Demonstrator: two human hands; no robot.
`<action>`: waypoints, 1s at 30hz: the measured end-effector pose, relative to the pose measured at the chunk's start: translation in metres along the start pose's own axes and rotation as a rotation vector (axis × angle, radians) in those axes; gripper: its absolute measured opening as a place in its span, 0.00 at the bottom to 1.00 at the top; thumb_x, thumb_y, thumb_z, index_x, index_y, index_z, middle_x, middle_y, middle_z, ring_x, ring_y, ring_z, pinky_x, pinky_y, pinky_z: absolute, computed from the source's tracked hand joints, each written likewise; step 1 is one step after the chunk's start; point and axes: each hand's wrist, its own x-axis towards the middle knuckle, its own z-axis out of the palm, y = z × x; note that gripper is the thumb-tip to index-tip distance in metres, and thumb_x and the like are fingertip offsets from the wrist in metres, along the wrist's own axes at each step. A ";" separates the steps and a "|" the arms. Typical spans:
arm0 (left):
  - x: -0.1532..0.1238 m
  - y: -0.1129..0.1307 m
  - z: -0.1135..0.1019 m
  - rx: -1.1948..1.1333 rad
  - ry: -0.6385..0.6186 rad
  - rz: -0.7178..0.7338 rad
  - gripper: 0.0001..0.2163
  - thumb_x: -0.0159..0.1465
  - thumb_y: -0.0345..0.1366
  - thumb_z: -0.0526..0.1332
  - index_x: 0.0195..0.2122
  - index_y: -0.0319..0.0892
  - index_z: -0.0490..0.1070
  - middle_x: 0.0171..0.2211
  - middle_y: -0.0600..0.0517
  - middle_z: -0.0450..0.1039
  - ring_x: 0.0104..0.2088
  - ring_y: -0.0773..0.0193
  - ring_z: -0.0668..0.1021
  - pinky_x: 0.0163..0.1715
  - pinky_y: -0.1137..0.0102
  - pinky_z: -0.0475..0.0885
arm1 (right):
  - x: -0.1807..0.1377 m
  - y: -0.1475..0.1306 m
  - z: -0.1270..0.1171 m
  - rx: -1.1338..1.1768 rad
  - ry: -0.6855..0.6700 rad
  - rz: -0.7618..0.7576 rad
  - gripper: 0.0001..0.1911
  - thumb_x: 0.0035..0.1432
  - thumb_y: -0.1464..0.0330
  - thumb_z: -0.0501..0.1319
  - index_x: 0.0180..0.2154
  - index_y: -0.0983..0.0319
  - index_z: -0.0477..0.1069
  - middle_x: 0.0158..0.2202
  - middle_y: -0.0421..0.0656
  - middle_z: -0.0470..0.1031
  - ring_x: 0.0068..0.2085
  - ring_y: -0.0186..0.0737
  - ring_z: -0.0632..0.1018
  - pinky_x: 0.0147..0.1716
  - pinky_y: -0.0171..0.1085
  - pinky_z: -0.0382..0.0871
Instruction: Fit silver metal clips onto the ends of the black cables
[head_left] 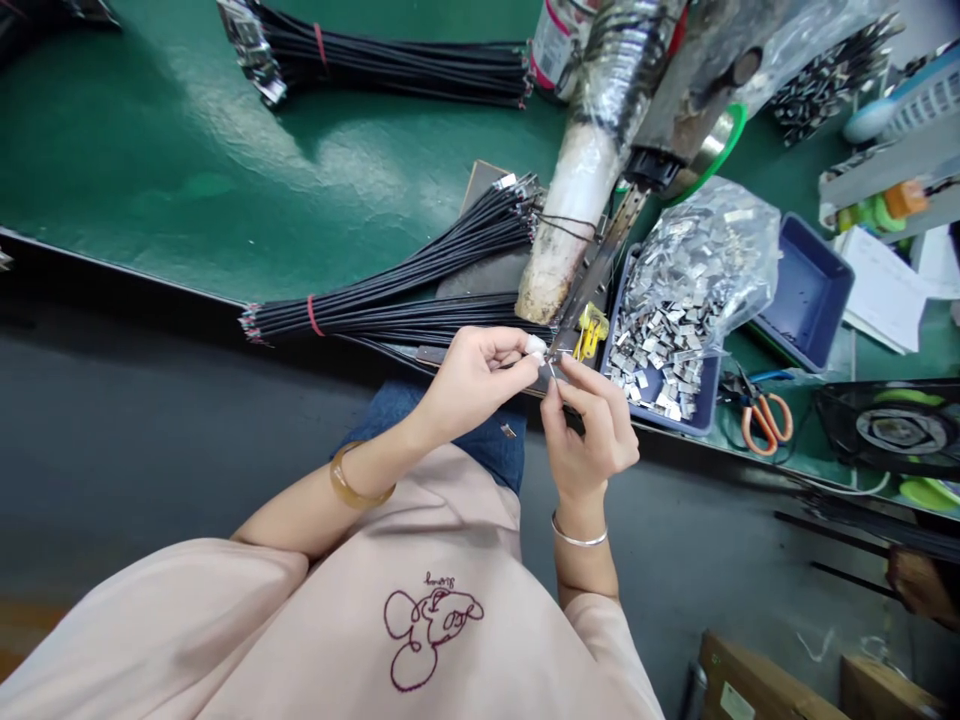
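My left hand (484, 375) is closed in a pinch, with white coverings on its fingertips. A black cable runs under it toward the fingertips; the pinched end is mostly hidden. Close by, my right hand (592, 420) pinches a thin silvery wire (553, 370) between thumb and finger, its tip near the left fingertips. Both hands meet at the table's front edge, below a soldering-iron-like metal bar (600, 260) and a wrapped tube (559, 220). Left of them lies a bundle of black cables (390, 285) tied with a red band. Yellow clips (591, 332) sit just beyond my fingers.
A blue tray (709, 415) holds small metal connectors (664, 345) and a plastic bag (709, 250). Orange-handled pliers (765, 422) lie right of it, before another blue tray (806, 290). A second cable bundle (405, 65) rests farther back on the green table (187, 180).
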 end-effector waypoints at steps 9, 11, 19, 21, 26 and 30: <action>-0.002 -0.003 -0.005 0.032 -0.126 -0.062 0.08 0.58 0.31 0.61 0.22 0.38 0.68 0.18 0.59 0.49 0.20 0.75 0.53 0.21 0.74 0.47 | -0.008 0.003 -0.003 0.069 -0.022 0.023 0.10 0.56 0.77 0.66 0.37 0.58 0.70 0.43 0.45 0.84 0.41 0.38 0.85 0.39 0.34 0.82; -0.002 -0.003 -0.005 0.034 -0.138 -0.064 0.08 0.58 0.32 0.62 0.23 0.38 0.67 0.18 0.60 0.49 0.20 0.75 0.52 0.21 0.74 0.47 | -0.007 0.002 -0.004 0.065 -0.010 0.061 0.09 0.58 0.76 0.65 0.38 0.58 0.71 0.45 0.44 0.84 0.41 0.37 0.85 0.39 0.34 0.82; -0.003 -0.005 -0.006 0.074 -0.142 -0.023 0.07 0.58 0.31 0.62 0.24 0.38 0.67 0.18 0.60 0.48 0.21 0.75 0.52 0.22 0.74 0.48 | -0.001 0.000 -0.006 0.084 -0.084 0.170 0.06 0.60 0.75 0.64 0.38 0.59 0.73 0.44 0.43 0.84 0.43 0.38 0.85 0.37 0.33 0.80; -0.004 -0.004 -0.006 0.089 -0.111 -0.012 0.07 0.58 0.31 0.62 0.23 0.38 0.67 0.19 0.60 0.48 0.21 0.75 0.52 0.22 0.73 0.48 | -0.001 -0.001 -0.006 0.098 -0.081 0.169 0.06 0.60 0.76 0.64 0.37 0.59 0.73 0.44 0.44 0.84 0.44 0.39 0.85 0.39 0.34 0.80; -0.003 -0.002 -0.003 0.100 -0.068 -0.014 0.06 0.57 0.30 0.60 0.23 0.38 0.68 0.19 0.59 0.50 0.21 0.74 0.54 0.22 0.73 0.48 | 0.000 -0.001 -0.005 0.114 -0.076 0.199 0.05 0.60 0.74 0.64 0.37 0.59 0.73 0.44 0.43 0.84 0.44 0.39 0.85 0.41 0.36 0.81; -0.002 -0.003 0.000 0.123 -0.040 0.001 0.06 0.57 0.31 0.60 0.23 0.38 0.67 0.19 0.59 0.50 0.21 0.74 0.54 0.22 0.74 0.49 | 0.000 0.000 -0.004 0.138 -0.075 0.226 0.04 0.60 0.74 0.64 0.37 0.59 0.74 0.43 0.43 0.84 0.44 0.39 0.85 0.39 0.36 0.81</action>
